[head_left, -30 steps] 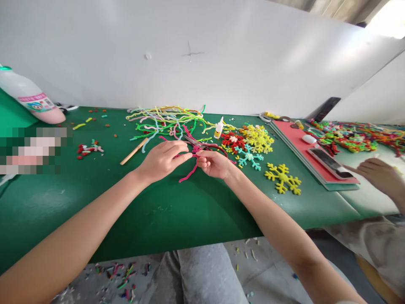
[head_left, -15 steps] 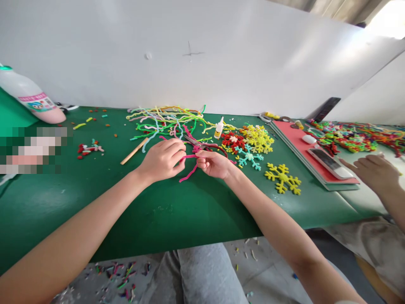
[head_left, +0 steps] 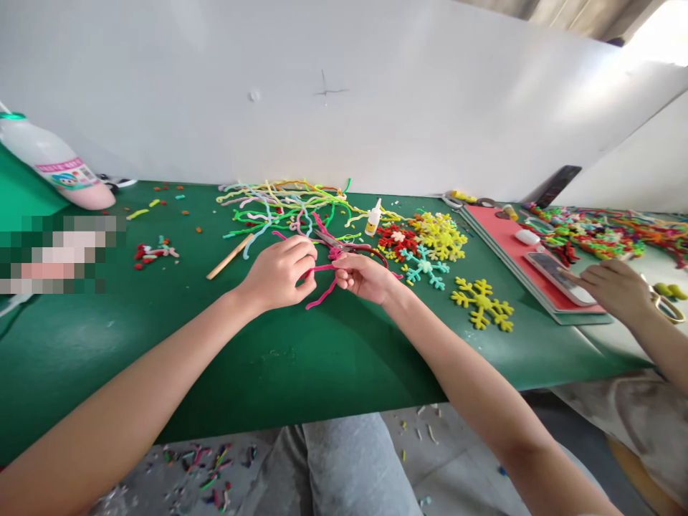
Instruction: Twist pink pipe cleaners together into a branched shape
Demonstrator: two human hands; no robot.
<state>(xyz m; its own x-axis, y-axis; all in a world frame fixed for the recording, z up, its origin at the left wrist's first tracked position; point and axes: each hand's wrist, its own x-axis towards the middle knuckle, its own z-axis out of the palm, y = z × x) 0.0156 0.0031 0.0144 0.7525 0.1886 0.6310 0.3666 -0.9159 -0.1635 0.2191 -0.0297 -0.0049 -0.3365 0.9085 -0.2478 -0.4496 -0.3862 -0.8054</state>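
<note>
Between my two hands stretches a bright pink pipe cleaner piece (head_left: 324,268), with several arms spreading from a bunched middle. My left hand (head_left: 282,271) pinches one arm's end, its fingertips partly hidden behind the hand. At the bunched middle, my right hand (head_left: 361,276) grips the piece with thumb and fingers. One loose pink arm hangs down toward the table's front. Just behind my right hand lie scissors (head_left: 340,244) with dark red handles, partly covered by the pink piece. A wooden stick (head_left: 230,256) rests left of my left hand.
Loose pipe cleaners (head_left: 269,201) lie behind my hands. To the right are a glue bottle (head_left: 373,218), yellow snowflakes (head_left: 438,236), a teal snowflake (head_left: 424,266) and a red folder (head_left: 497,233). A co-worker's hand (head_left: 613,287) touches a phone (head_left: 559,278). A drink bottle (head_left: 64,168) stands left.
The co-worker's hand has moved left onto the phone, uncovering gold-handled scissors behind it. My own hands keep nearly the same hold; the view has shifted slightly.
</note>
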